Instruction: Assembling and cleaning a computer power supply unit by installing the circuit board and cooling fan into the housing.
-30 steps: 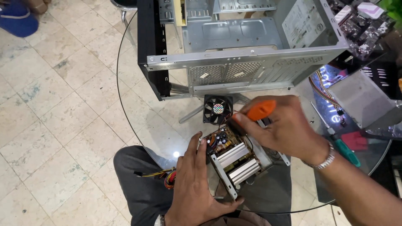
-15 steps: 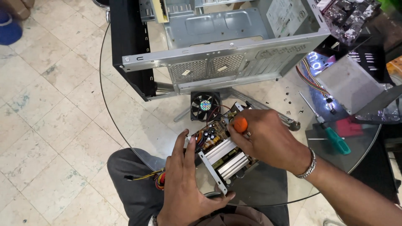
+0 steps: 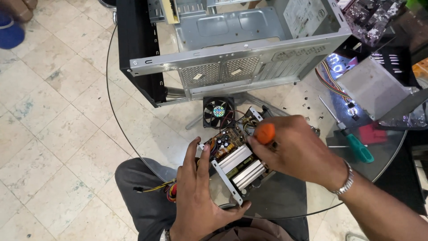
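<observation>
Round glass table (image 3: pixel 147 147) over pale tiles: your left hand (image 3: pixel 196 201) clamps the opened power supply (image 3: pixel 234 163) steady, just before the empty case (image 3: pixel 232 49), while your right hand (image 3: pixel 296 149) fists the orange-handled screwdriver (image 3: pixel 265 133) onto it.

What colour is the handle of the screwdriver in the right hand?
Orange; the screwdriver handle in the right hand shows in the head view.

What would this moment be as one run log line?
left hand: steadies open power supply board | right hand: grips orange-handled screwdriver over it | black fan beside
</observation>
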